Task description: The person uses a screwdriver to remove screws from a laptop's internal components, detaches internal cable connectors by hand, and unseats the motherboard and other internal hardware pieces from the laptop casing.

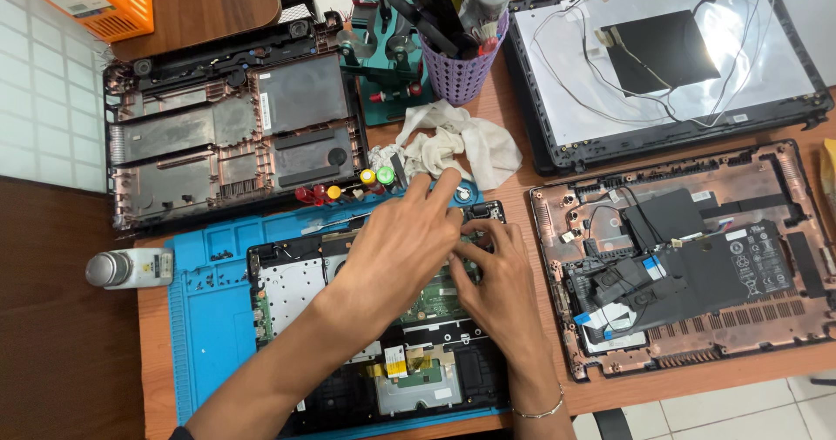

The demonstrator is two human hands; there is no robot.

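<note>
An opened laptop chassis [296,292] with a green circuit board [431,305] lies on a blue repair mat [205,318]. My left hand [396,248] rests over the upper middle of the chassis, fingers spread and reaching toward the mat's top edge. My right hand [496,279] sits beside it on the right, fingers curled down onto the board near the upper right corner. What the fingertips pinch is hidden. A thin bracelet [540,412] circles my right wrist.
A black laptop bottom cover [226,135] lies at the upper left, a lid shell with cables [662,65] at the upper right, another copper-toned base [688,257] at the right. A white cloth [453,148], a purple tool cup [461,65], screwdrivers [366,179] and a small bottle [131,268] are nearby.
</note>
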